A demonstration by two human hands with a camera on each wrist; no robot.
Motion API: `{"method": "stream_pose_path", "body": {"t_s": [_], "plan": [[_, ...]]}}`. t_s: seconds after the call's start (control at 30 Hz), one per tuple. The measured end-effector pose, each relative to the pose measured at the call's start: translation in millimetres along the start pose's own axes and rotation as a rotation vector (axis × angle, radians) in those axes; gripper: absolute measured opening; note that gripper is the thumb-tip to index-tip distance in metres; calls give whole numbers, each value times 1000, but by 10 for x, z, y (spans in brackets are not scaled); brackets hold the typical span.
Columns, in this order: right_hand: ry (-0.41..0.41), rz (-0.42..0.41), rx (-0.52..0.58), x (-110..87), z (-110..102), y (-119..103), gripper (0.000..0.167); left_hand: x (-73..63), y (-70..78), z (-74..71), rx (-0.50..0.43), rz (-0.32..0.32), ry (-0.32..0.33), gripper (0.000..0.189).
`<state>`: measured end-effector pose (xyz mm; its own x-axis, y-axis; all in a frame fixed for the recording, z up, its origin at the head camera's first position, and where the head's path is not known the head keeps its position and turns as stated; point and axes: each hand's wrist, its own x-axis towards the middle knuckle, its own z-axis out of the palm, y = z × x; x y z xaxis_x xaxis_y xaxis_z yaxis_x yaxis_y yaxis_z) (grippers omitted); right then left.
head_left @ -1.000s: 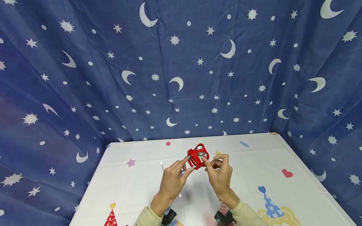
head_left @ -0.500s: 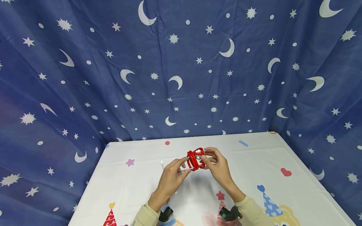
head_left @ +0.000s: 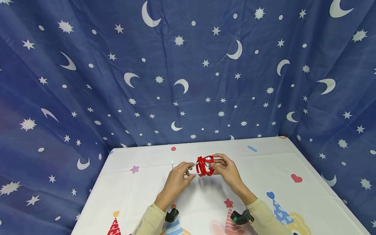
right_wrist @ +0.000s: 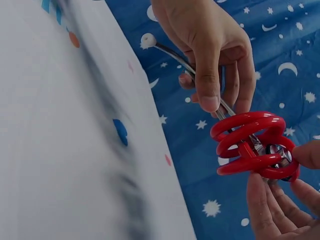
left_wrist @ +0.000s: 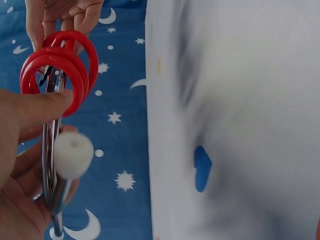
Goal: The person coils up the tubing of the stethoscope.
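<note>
A stethoscope with red tubing (head_left: 201,167) wound into several loops is held up over the table between both hands. My left hand (head_left: 175,182) pinches its metal ear tubes (left_wrist: 49,160) between thumb and fingers, just beside the coil. A white ear tip (right_wrist: 148,40) sticks out past that hand; another white ear tip (left_wrist: 73,155) shows large in the left wrist view. At the coil's other end, my right hand (head_left: 230,176) grips the loops around the silver chest piece (right_wrist: 280,156), thumb on one side and fingers on the other. The red loops partly hide the chest piece.
A white tablecloth (head_left: 141,192) with party prints covers the table, its far edge meeting a blue curtain (head_left: 188,78) with moons and stars. Black wrist cameras (head_left: 172,215) sit on both forearms at the cream sleeves (head_left: 149,220).
My right fingers have spread from a thumb-side touch to a grip around the chest-piece end. The stethoscope has tilted more level, and my left hand has shifted slightly.
</note>
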<state>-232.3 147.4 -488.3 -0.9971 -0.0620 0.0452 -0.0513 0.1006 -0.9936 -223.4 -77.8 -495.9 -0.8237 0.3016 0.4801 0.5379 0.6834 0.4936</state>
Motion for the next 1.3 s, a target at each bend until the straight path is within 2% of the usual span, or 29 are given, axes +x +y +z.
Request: {"method": "stream_pose_path", "body": {"t_s": [0.13, 0.3, 0.4, 0.67, 0.73, 1.03, 1.2, 1.3], "plan": [[13, 31, 9, 88, 5, 72, 41, 52, -119, 60, -59, -20, -51, 39], [41, 89, 35, 232, 18, 221, 40, 117, -269, 169, -164, -128, -138, 36], [54, 123, 42, 316, 33, 324, 39, 149, -346, 243, -175, -180, -184, 36], [67, 163, 22, 430, 59, 534, 38, 175, -494, 386, -217, -252, -252, 30], [62, 162, 15, 434, 64, 562, 38, 173, -514, 407, -225, -270, -261, 29], [58, 187, 3, 450, 86, 621, 35, 151, -582, 458, -173, -279, -257, 31], [60, 192, -37, 425, 55, 629, 40, 114, -594, 445, -164, -274, -251, 33], [54, 185, -76, 393, 9, 652, 44, 70, -588, 405, -164, -267, -225, 31]]}}
